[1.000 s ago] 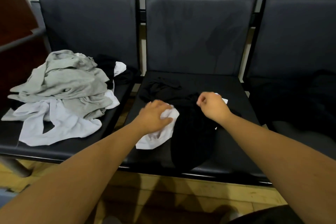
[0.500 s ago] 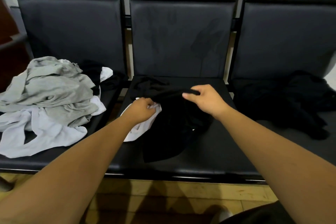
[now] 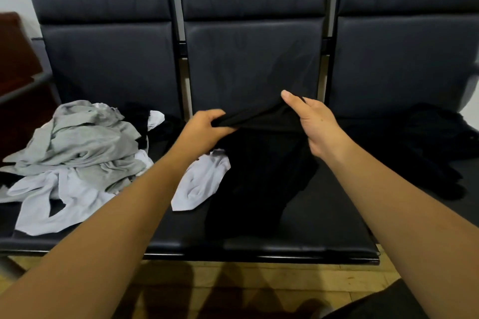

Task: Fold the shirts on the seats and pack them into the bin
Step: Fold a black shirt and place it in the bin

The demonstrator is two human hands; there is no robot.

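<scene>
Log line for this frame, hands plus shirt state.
black shirt: top edge held above middle seat | left hand: grips edge | right hand: holds edge | white shirt: on seat alongside

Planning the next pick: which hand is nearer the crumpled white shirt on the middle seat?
Left. The left hand grips the limp black shirt above the crumpled white shirt; the right hand pinches the black one farther right.
</scene>
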